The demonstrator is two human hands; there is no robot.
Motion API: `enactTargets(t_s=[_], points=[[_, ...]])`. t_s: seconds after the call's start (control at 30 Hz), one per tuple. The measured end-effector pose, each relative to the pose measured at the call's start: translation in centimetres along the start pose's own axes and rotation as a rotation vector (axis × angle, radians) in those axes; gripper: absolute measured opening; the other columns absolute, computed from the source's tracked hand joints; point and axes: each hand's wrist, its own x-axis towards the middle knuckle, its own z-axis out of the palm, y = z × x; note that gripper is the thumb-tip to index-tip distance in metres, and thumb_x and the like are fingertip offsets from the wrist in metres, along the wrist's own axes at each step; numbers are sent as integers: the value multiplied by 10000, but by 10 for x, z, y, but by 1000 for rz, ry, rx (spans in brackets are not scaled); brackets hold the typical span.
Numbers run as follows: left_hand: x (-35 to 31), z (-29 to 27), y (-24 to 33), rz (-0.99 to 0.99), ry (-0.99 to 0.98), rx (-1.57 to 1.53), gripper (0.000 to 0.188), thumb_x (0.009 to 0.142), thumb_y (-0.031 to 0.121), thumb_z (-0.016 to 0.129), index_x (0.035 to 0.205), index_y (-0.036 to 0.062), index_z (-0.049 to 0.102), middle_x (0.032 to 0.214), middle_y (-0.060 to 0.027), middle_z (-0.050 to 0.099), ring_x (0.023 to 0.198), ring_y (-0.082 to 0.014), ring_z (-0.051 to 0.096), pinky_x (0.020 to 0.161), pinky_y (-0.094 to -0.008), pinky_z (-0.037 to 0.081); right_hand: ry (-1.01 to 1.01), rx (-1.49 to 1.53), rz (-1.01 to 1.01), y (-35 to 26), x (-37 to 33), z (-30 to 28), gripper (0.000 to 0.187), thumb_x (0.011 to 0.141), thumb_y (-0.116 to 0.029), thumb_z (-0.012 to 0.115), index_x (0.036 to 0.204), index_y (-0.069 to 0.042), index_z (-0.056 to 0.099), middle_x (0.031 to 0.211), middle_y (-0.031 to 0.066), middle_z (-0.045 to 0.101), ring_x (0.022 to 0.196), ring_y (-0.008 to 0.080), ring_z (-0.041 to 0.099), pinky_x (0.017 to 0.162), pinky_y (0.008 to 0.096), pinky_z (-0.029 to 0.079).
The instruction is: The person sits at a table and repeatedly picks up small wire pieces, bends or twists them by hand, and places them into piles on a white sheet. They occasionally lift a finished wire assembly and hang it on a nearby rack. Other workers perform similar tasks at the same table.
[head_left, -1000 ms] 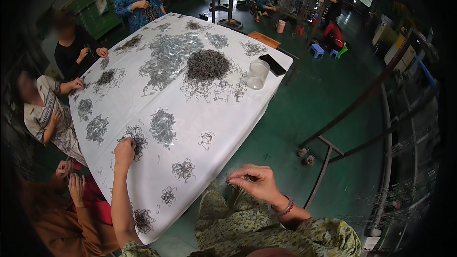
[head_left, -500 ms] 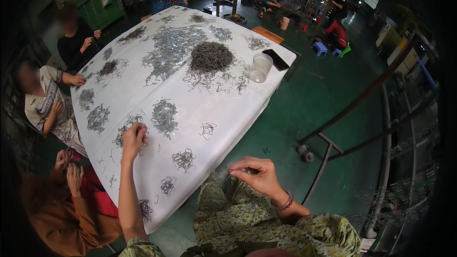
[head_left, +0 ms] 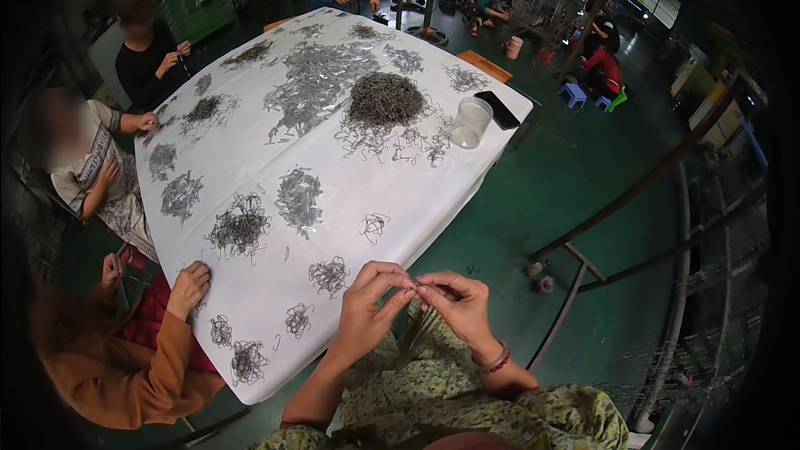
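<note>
My left hand (head_left: 365, 310) and my right hand (head_left: 463, 307) meet fingertip to fingertip above my lap, just off the near edge of the table. Both are closed in a pinch; whatever lies between the fingertips is too small to make out. Closest to my left hand is a small heap of bent wire hooks (head_left: 329, 276) on the white-covered table (head_left: 333, 187). Another little heap of hooks (head_left: 298, 320) lies nearer me. Farther in, a denser cluster of dark hooks (head_left: 239, 225) sits beside a pile of shiny grey slivers (head_left: 299, 202).
A tall dark hook pile (head_left: 386, 100), a clear plastic jar (head_left: 472, 122) and a black phone (head_left: 497, 110) occupy the far right. A co-worker's hand (head_left: 190, 287) rests at the left edge; other people stand or sit around. A metal frame (head_left: 575, 262) stands to my right.
My left hand has come back from the hook cluster to meet my right hand. The brown-sleeved co-worker's hand has reached onto the table edge. The whole view has shifted slightly.
</note>
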Motion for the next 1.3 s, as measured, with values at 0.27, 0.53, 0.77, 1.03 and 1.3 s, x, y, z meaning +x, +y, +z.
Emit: enactTargets(t_s=[0.27, 0.53, 0.77, 1.03, 1.3], points=[[-3, 16, -13, 38, 182, 20, 119, 820, -26, 648, 929, 9, 617, 975, -111, 632, 862, -205, 621, 749, -300, 493, 21, -196, -137, 5, 1, 5, 154, 817, 96, 640, 962, 62, 682, 857, 102, 673, 677, 111, 615, 560, 213, 497], [-8, 12, -31, 191, 204, 36, 153, 783, 21, 700, 913, 37, 621, 883, -63, 664, 837, -208, 631, 800, -337, 477, 2, -141, -153, 27, 55, -11, 168, 858, 35, 632, 1022, 50, 664, 898, 140, 679, 727, 148, 634, 560, 225, 468], [-18, 20, -40, 173, 138, -21, 168, 768, 40, 720, 906, 51, 625, 918, -48, 647, 878, -221, 617, 844, -375, 467, -400, -477, 133, 135, 187, 70, 184, 891, -68, 612, 1029, 35, 677, 821, 106, 698, 694, 127, 624, 577, 233, 472], [-28, 16, -53, 92, 100, -15, 165, 800, 71, 698, 946, 79, 620, 950, -15, 644, 883, -213, 596, 888, -392, 447, -507, -924, -274, 195, 225, 140, 197, 703, -4, 731, 883, 59, 684, 829, 233, 668, 795, 348, 670, 705, 390, 530], [-21, 11, -55, 77, 116, 8, 121, 822, 52, 687, 925, 39, 626, 891, -62, 661, 848, -216, 636, 837, -376, 480, -594, -978, -16, 201, 236, 144, 127, 644, 24, 707, 762, 56, 671, 820, 256, 653, 828, 384, 649, 753, 411, 529]])
